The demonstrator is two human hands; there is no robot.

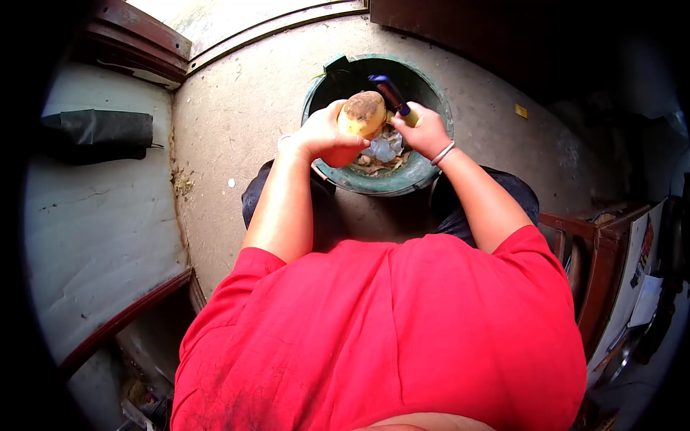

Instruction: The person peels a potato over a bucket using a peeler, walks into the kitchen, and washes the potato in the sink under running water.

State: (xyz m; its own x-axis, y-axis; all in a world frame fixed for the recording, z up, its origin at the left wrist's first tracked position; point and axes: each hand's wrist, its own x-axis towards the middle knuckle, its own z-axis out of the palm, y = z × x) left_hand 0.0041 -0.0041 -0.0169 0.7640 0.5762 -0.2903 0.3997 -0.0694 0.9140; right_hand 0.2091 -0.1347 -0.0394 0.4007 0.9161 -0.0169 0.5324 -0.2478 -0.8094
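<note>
A large, partly peeled potato [363,115] shows pale yellow flesh below and brown, dirty skin on top. My left hand [327,136] is closed around it from the left side. In my right hand [424,131], closed fingers grip a peeler [390,93] with a dark blue end pointing up and away; a yellow-green part shows by the fingers. Its working edge cannot be made out. Both hands are over a round green bin [402,185], with the tool just right of the potato. Peelings [374,167] and a crumpled clear plastic piece [384,149] lie inside.
My knees are either side of the bin on a concrete floor [223,144]. At left, a black object [100,135] rests on a pale panel. A wooden rack [593,251] stands at right. A small yellow item [521,111] lies on the floor, and a doorway sill [273,32] crosses the far side.
</note>
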